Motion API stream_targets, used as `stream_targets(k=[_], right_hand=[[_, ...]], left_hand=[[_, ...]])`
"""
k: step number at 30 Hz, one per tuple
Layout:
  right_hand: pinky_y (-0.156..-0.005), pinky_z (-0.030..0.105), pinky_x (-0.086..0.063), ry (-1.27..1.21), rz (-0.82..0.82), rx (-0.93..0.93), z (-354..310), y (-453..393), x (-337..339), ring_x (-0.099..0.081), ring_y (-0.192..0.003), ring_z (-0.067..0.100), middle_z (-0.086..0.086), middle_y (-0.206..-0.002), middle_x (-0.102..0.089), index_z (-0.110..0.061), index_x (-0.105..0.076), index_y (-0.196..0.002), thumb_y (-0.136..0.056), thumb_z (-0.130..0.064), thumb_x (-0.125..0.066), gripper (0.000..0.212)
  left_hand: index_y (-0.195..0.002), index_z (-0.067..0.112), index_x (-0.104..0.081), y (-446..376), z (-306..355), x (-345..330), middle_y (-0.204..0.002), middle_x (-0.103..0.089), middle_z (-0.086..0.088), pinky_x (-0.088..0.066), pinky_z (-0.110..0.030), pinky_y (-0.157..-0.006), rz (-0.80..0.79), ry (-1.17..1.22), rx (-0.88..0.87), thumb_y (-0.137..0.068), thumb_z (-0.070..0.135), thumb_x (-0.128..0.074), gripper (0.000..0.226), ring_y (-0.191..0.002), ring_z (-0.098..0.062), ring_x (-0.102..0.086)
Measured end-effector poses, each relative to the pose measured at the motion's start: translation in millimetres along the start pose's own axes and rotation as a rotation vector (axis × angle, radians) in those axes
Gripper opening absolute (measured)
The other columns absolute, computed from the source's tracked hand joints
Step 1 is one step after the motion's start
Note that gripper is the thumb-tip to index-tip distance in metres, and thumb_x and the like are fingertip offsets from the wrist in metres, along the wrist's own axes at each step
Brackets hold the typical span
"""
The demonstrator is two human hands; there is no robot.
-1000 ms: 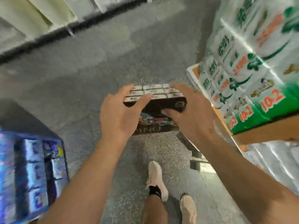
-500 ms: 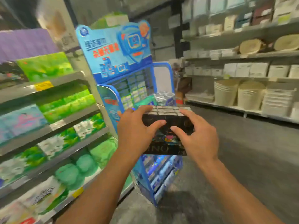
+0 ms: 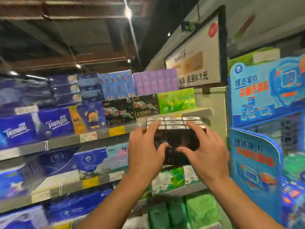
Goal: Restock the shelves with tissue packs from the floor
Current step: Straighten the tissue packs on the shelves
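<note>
A black tissue pack (image 3: 176, 138) with white-topped packets is raised in front of the upper shelf (image 3: 102, 134). My left hand (image 3: 145, 151) grips its left side, fingers over the top and thumb on the front face. My right hand (image 3: 206, 152) grips its right side the same way. On the shelf just behind and to the left stand two matching black packs (image 3: 118, 111), with a green pack (image 3: 176, 100) to their right. The held pack hangs level with the shelf's right end, below the green pack.
Blue, purple and green tissue packs fill the shelves (image 3: 57, 190) on the left and below. A blue cardboard display stand (image 3: 257, 129) rises close on the right. A framed price sign (image 3: 193, 63) hangs behind the shelf top.
The view swung from the floor up past the blue display to the upper shelves. Both hands kept their grip and lifted the black pack up to shelf height.
</note>
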State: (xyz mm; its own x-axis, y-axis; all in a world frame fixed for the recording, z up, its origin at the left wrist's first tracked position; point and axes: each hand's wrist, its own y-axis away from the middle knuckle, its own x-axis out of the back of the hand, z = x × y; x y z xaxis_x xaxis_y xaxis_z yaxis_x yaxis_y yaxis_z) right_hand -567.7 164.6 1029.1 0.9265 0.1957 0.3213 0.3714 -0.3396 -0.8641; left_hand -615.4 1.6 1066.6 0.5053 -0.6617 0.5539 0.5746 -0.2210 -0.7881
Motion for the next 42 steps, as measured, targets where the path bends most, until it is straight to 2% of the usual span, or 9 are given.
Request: stream_targets(k=[7, 13, 17, 22, 25, 28, 32, 37, 42], right_hand=[[-0.070, 0.041, -0.052, -0.055, 0.121, 0.079, 22.9, -109.3, -112.6, -0.058, -0.103, 0.032, 0.002, -0.119, -0.063, -0.038, -0.055, -0.129, -0.056, -0.044, -0.088, 0.080], [-0.065, 0.038, -0.050, -0.113, 0.127, 0.128, 64.9, -201.9, -210.7, -0.059, -0.096, 0.031, 0.001, -0.114, -0.064, -0.036, -0.057, -0.127, -0.055, -0.049, -0.087, 0.079], [-0.066, 0.033, -0.048, -0.132, 0.021, 0.117, 78.7, -252.5, -267.0, -0.060, -0.098, 0.029, -0.001, -0.111, -0.065, -0.038, -0.056, -0.128, -0.057, -0.050, -0.087, 0.079], [-0.069, 0.033, -0.047, -0.123, -0.203, 0.124, 83.6, -283.2, -331.8, -0.061, -0.099, 0.028, 0.000, -0.108, -0.066, -0.038, -0.051, -0.129, -0.057, -0.058, -0.083, 0.081], [-0.074, 0.035, -0.052, -0.080, -0.251, 0.126, 83.1, -293.3, -356.9, -0.062, -0.103, 0.028, -0.001, -0.111, -0.066, -0.039, -0.047, -0.133, -0.059, -0.065, -0.079, 0.086], [-0.074, 0.035, -0.052, -0.082, -0.257, 0.166, 79.7, -297.4, -371.4, -0.063, -0.099, 0.027, -0.002, -0.108, -0.067, -0.039, -0.044, -0.133, -0.059, -0.067, -0.077, 0.086], [-0.070, 0.034, -0.050, -0.133, -0.246, 0.217, 77.7, -289.2, -381.7, -0.064, -0.095, 0.027, -0.003, -0.107, -0.067, -0.039, -0.042, -0.133, -0.062, -0.064, -0.078, 0.083], [-0.077, 0.035, -0.052, -0.174, -0.291, 0.230, 79.1, -288.3, -375.9, -0.063, -0.101, 0.026, -0.003, -0.115, -0.066, -0.039, -0.037, -0.141, -0.064, -0.062, -0.078, 0.090], [-0.081, 0.032, -0.051, -0.276, -0.332, 0.170, 86.8, -281.5, -341.8, -0.066, -0.099, 0.022, -0.003, -0.110, -0.070, -0.036, -0.038, -0.143, -0.066, -0.048, -0.083, 0.090]], left_hand=[[-0.148, 0.044, -0.021, -100.6, -40.0, -63.5, -0.129, -0.046, -0.008, -0.038, -0.040, -0.100, 0.032, -0.042, 0.040, -0.082, 0.045, -0.071, 0.084, -0.118, -0.029, -0.039], [-0.150, 0.042, -0.015, -198.0, -62.7, -132.8, -0.143, -0.038, -0.012, -0.035, -0.044, -0.108, 0.042, -0.087, 0.105, -0.084, 0.046, -0.069, 0.085, -0.131, -0.032, -0.031], [-0.150, 0.040, -0.023, -246.8, -80.9, -175.8, -0.160, -0.006, -0.011, -0.025, -0.045, -0.117, 0.070, -0.092, 0.140, -0.089, 0.032, -0.067, 0.076, -0.145, -0.033, -0.017], [-0.150, 0.031, -0.029, -263.0, -109.2, -225.8, -0.160, 0.018, -0.011, -0.021, -0.038, -0.117, 0.081, -0.186, 0.171, -0.087, 0.026, -0.067, 0.073, -0.147, -0.032, -0.005], [-0.142, 0.026, -0.043, -264.9, -128.5, -248.7, -0.157, -0.008, -0.009, -0.031, -0.038, -0.113, 0.109, -0.245, 0.201, -0.085, 0.031, -0.066, 0.061, -0.140, -0.028, -0.021], [-0.138, 0.026, -0.042, -267.5, -140.7, -258.4, -0.134, -0.034, 0.002, -0.043, -0.035, -0.101, 0.114, -0.176, 0.258, -0.082, 0.039, -0.067, 0.062, -0.121, -0.021, -0.046], [-0.139, 0.028, -0.037, -264.0, -149.7, -262.9, -0.132, -0.040, 0.002, -0.040, -0.035, -0.097, 0.159, -0.178, 0.252, -0.080, 0.045, -0.066, 0.068, -0.119, -0.020, -0.048], [-0.136, 0.028, -0.036, -265.9, -152.7, -264.6, -0.134, -0.044, -0.001, -0.044, -0.039, -0.094, 0.148, -0.174, 0.281, -0.077, 0.045, -0.069, 0.070, -0.119, -0.024, -0.050], [-0.132, 0.029, -0.040, -265.5, -151.6, -260.7, -0.130, -0.048, 0.004, -0.044, -0.036, -0.092, 0.110, -0.131, 0.275, -0.078, 0.046, -0.068, 0.064, -0.115, -0.021, -0.052]])
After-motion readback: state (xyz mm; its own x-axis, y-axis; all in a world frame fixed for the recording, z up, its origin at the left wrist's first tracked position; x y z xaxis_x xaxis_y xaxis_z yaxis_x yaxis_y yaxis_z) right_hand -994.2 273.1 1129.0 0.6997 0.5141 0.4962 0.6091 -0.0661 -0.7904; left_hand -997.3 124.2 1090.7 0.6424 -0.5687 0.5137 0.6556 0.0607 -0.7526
